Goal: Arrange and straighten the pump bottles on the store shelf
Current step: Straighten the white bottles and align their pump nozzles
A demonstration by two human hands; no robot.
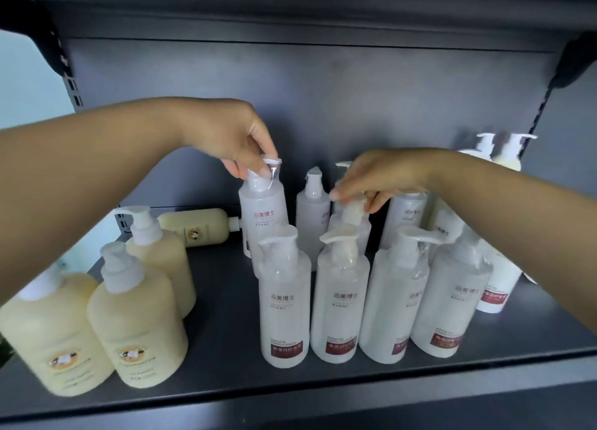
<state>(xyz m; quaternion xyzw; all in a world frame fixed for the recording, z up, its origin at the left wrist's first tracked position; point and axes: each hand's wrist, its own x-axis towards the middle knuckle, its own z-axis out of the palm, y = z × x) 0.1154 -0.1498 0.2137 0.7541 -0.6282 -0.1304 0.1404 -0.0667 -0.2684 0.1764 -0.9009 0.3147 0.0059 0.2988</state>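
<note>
Several frosted white pump bottles with red labels stand in rows on the dark grey shelf point(223, 300). My left hand point(232, 139) pinches the pump head of a white bottle point(263, 210) in the second row, which sits a little higher than its neighbours. My right hand point(381, 177) grips the pump of another white bottle point(352, 216) behind the front row; its body is mostly hidden. The front row of white bottles point(342, 294) stands upright. Three cream bottles point(135, 320) stand at the front left, and one cream bottle point(197, 226) lies on its side behind them.
Two more cream pump bottles point(504, 155) stand at the back right against the grey back panel. A white bottle with a red label point(497, 287) stands at the right under my forearm. A bare strip of shelf separates the cream group from the white group.
</note>
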